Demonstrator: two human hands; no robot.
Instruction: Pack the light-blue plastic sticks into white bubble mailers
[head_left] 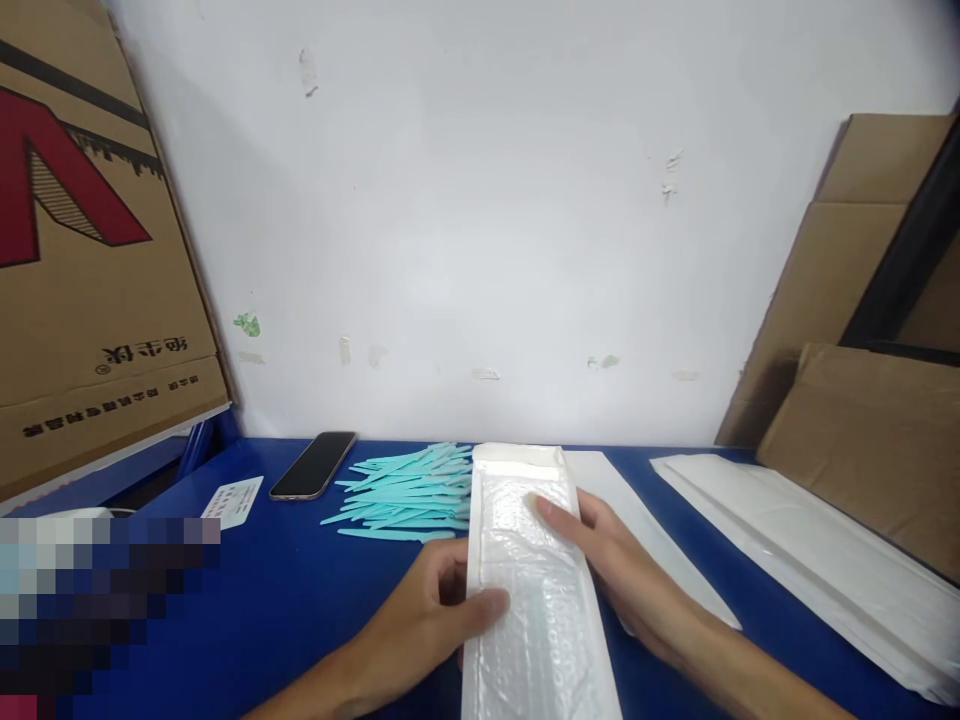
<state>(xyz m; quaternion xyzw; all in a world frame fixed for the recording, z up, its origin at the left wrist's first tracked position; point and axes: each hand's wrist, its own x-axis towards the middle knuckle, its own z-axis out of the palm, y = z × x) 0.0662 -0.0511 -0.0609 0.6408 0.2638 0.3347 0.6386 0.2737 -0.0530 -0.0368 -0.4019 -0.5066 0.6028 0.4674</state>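
A white padded bubble mailer (536, 560) is held upright at the front of the table, its flap end away from me. My left hand (457, 610) grips its left edge, thumb on the near face and fingers hidden behind. On the right edge, my right hand (592, 530) holds it higher up, thumb pressed near the top. A faint greenish shape shows through the mailer's lower part; I cannot make out what it is. Just behind and left of the mailer lies a pile of flat turquoise sticks (409, 490), partly covered by it.
On the blue table (300, 600) lie a phone (313, 465) and a printed white card (234, 500) at left. White sheet-like material (645, 530) and a stack of white mailers (810, 560) lie to the right. Cardboard (97, 300) stands at left, more cardboard (862, 430) at right.
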